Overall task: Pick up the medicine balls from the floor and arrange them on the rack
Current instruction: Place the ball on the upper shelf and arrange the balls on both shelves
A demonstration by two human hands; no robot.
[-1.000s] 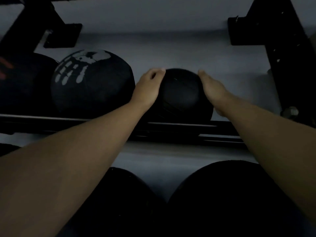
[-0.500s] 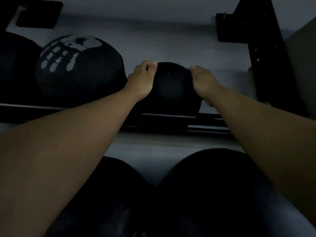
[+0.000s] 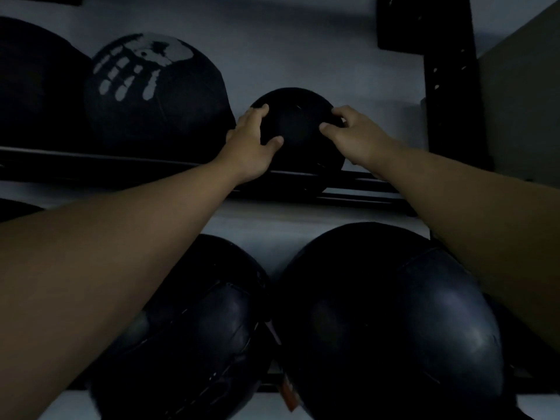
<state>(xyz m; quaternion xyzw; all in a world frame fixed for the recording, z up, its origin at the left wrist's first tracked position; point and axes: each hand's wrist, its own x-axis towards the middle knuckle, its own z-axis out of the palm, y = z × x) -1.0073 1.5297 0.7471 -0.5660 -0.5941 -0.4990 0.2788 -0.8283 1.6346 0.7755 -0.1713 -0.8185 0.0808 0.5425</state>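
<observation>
A small black medicine ball (image 3: 298, 128) rests on the lower rails of the black rack (image 3: 121, 165). My left hand (image 3: 251, 144) grips its left side, thumb across the front. On the ball's right side lies my right hand (image 3: 354, 134), fingers curled over the top edge. A bigger black ball with a white handprint (image 3: 157, 101) sits to its left on the same rails, and another dark ball (image 3: 36, 86) lies further left. Two large black balls (image 3: 194, 328) (image 3: 391, 322) sit on the nearer tier below my forearms.
A black rack upright (image 3: 448, 83) with bolt holes stands at the right, with a grey-green panel (image 3: 521, 110) beyond it. The pale floor (image 3: 288, 50) shows behind the balls. Light is dim.
Both hands slid from the ball's far sides round to its front, thumbs now across the face. The view shifted, so the rack and balls sit further right and lower in view.
</observation>
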